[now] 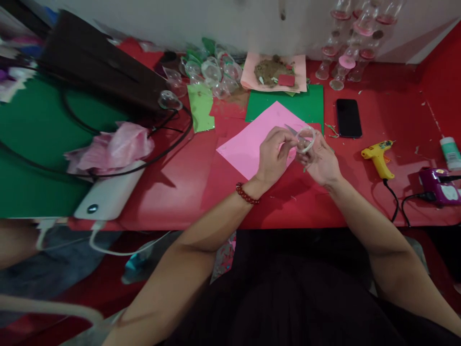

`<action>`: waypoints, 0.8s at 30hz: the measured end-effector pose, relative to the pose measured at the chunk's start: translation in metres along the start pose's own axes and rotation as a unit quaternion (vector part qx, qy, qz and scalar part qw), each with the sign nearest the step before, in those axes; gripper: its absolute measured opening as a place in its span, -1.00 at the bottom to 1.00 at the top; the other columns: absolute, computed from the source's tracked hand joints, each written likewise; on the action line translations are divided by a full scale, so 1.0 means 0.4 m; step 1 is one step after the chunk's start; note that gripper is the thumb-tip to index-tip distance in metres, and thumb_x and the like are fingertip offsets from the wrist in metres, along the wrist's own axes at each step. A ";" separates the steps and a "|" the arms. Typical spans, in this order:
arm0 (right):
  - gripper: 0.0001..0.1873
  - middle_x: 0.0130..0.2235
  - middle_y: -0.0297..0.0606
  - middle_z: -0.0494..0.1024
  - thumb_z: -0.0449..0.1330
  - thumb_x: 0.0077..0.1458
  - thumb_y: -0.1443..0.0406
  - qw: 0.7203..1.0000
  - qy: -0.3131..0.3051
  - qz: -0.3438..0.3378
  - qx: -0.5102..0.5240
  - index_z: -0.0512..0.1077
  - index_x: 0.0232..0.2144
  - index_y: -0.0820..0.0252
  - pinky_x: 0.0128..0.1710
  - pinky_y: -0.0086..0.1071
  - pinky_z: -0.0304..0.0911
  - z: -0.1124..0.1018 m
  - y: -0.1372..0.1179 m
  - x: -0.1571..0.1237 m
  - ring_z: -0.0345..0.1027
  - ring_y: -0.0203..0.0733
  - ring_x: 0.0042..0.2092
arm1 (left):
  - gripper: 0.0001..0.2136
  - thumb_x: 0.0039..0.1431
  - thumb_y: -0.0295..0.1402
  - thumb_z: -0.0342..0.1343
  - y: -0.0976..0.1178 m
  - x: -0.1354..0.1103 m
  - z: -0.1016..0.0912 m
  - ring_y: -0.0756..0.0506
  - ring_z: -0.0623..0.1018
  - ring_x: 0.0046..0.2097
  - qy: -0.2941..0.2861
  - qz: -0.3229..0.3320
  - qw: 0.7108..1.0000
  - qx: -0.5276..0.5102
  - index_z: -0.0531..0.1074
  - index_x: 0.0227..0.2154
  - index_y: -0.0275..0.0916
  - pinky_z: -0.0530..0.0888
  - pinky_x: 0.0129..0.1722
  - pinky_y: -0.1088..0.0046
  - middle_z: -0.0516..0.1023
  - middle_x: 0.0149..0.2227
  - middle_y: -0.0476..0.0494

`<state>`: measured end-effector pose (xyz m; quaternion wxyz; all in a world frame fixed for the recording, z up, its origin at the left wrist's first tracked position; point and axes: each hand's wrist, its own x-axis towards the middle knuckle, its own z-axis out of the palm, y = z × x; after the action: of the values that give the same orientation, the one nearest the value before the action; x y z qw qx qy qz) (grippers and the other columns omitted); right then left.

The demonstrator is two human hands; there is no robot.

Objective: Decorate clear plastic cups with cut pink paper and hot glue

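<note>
Above a pink sheet (pixel 252 139) on the red table, both hands meet at a clear, ring-shaped piece with a pale rim (pixel 306 149). I cannot tell whether it is a tape roll or a plastic cup part. My right hand (pixel 322 161) holds it from the right, fingers curled behind and around it. At its left edge, my left hand (pixel 272 156) has thumb and fingers pinched together against it. A grey pointed blade (pixel 290 129), like a scissor tip, sticks out up and left behind the ring; its other end is hidden.
Right of the hands lie a black phone (pixel 349 118), a yellow glue gun (pixel 380 158) and a purple power adapter (pixel 437 186). Clear plastic cups (pixel 212 72) and stacked cups (pixel 347 62) stand behind. A white power bank (pixel 108 194) and looping black cable (pixel 158 161) are left.
</note>
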<state>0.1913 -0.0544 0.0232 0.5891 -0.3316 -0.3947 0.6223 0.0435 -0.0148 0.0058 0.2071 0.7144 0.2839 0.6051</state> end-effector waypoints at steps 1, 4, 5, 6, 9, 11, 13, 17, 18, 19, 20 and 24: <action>-0.51 -0.40 -0.42 0.35 0.41 0.11 -0.19 1.000 -0.003 0.005 0.005 0.47 -0.16 -0.04 -0.47 -0.34 0.10 0.000 0.001 0.000 0.07 -0.30 -0.46 | -0.74 0.48 -0.20 0.15 -0.001 -0.001 0.002 -0.04 0.57 -0.24 0.003 -0.003 1.000 0.000 0.50 -0.36 -0.15 0.50 -0.17 0.36 0.60 -0.33 -0.03; -0.50 -0.40 -0.43 0.39 0.40 0.12 -0.20 0.999 -0.009 0.023 0.025 0.47 -0.15 -0.02 -0.47 -0.36 0.13 -0.001 0.001 0.002 0.09 -0.32 -0.46 | -0.75 0.49 -0.23 0.13 0.001 -0.004 0.006 -0.04 0.56 -0.27 0.007 -0.030 0.999 -0.010 0.44 -0.37 -0.16 0.49 -0.21 0.38 0.57 -0.35 -0.03; -0.49 -0.39 -0.43 0.39 0.40 0.12 -0.20 0.999 -0.009 0.029 0.029 0.47 -0.15 -0.02 -0.47 -0.37 0.14 -0.001 0.000 0.002 0.10 -0.32 -0.46 | -0.76 0.49 -0.27 0.13 0.003 -0.005 0.007 -0.03 0.57 -0.27 0.006 -0.046 0.999 -0.013 0.43 -0.36 -0.16 0.49 -0.22 0.39 0.57 -0.35 -0.03; -0.49 -0.40 -0.43 0.40 0.40 0.12 -0.20 0.999 -0.009 0.034 0.031 0.46 -0.15 -0.03 -0.47 -0.37 0.14 0.000 -0.002 0.002 0.10 -0.32 -0.46 | -0.79 0.48 -0.31 0.12 0.006 -0.005 0.007 -0.03 0.57 -0.28 0.004 -0.064 0.998 -0.016 0.44 -0.36 -0.16 0.48 -0.24 0.40 0.58 -0.35 -0.03; -0.52 -0.41 -0.43 0.38 0.39 0.15 -0.19 0.998 -0.002 0.050 0.025 0.45 -0.18 -0.02 -0.47 -0.37 0.15 0.006 -0.008 0.000 0.10 -0.31 -0.46 | -0.83 0.42 -0.44 0.11 0.013 -0.003 0.004 0.00 0.57 -0.32 -0.007 -0.121 0.993 -0.014 0.44 -0.35 -0.16 0.48 -0.26 0.44 0.60 -0.37 0.00; -0.55 -0.43 -0.42 0.36 0.34 0.20 -0.18 0.998 0.010 0.066 0.017 0.45 -0.20 -0.01 -0.48 -0.36 0.14 0.013 -0.013 -0.003 0.08 -0.30 -0.47 | -0.83 0.39 -0.50 0.11 0.017 0.003 0.001 0.02 0.56 -0.35 -0.009 -0.149 0.989 -0.015 0.44 -0.36 -0.17 0.47 -0.28 0.46 0.60 -0.39 0.02; -0.58 -0.43 -0.42 0.34 0.30 0.24 -0.16 0.996 0.019 0.083 0.011 0.45 -0.22 0.00 -0.49 -0.35 0.11 0.020 -0.017 -0.006 0.06 -0.30 -0.48 | -0.81 0.35 -0.54 0.11 0.017 0.010 -0.003 0.03 0.55 -0.38 -0.004 -0.168 0.986 -0.018 0.45 -0.38 -0.18 0.47 -0.30 0.47 0.58 -0.43 0.04; -0.58 -0.46 -0.43 0.28 0.29 0.26 -0.15 0.993 0.024 0.117 0.012 0.45 -0.23 0.02 -0.51 -0.35 0.05 0.033 -0.030 -0.009 0.00 -0.30 -0.50 | -0.78 0.29 -0.61 0.12 0.019 0.023 -0.004 0.03 0.54 -0.40 0.004 -0.203 0.979 -0.021 0.45 -0.42 -0.18 0.47 -0.31 0.48 0.56 -0.47 0.05; -0.58 -0.47 -0.44 0.26 0.28 0.26 -0.16 0.992 0.025 0.126 0.014 0.45 -0.23 0.02 -0.52 -0.36 0.04 0.035 -0.033 -0.008 -0.02 -0.31 -0.51 | -0.78 0.28 -0.62 0.12 0.021 0.025 -0.004 0.03 0.54 -0.40 0.003 -0.210 0.977 -0.023 0.45 -0.42 -0.18 0.47 -0.31 0.47 0.56 -0.47 0.05; -0.58 -0.48 -0.44 0.25 0.28 0.26 -0.16 0.990 0.027 0.136 0.018 0.44 -0.24 0.02 -0.52 -0.37 0.03 0.036 -0.037 -0.007 -0.03 -0.31 -0.51 | -0.78 0.28 -0.62 0.12 0.022 0.026 -0.003 0.03 0.53 -0.40 0.001 -0.215 0.976 -0.026 0.45 -0.42 -0.18 0.47 -0.32 0.47 0.56 -0.47 0.05; -0.57 -0.48 -0.45 0.23 0.27 0.27 -0.16 0.989 0.027 0.146 0.023 0.43 -0.24 0.03 -0.52 -0.37 0.02 0.038 -0.041 -0.007 -0.03 -0.31 -0.51 | -0.78 0.27 -0.62 0.12 0.023 0.027 -0.003 0.03 0.54 -0.40 0.000 -0.217 0.976 -0.031 0.45 -0.43 -0.18 0.47 -0.32 0.47 0.56 -0.47 0.05; -0.52 -0.52 -0.47 0.16 0.21 0.31 -0.19 0.982 0.018 0.182 0.041 0.41 -0.31 0.06 -0.54 -0.39 -0.02 0.039 -0.049 -0.009 -0.07 -0.32 -0.53 | -0.78 0.28 -0.61 0.11 -0.001 0.037 -0.011 0.04 0.57 -0.41 0.029 -0.231 0.972 -0.039 0.43 -0.43 -0.18 0.48 -0.33 0.47 0.54 -0.46 0.05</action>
<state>0.1871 -0.0597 0.0478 0.4863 -0.3849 -0.2913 0.7284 0.0406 -0.0050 0.0172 0.3602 0.6032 0.4235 0.5719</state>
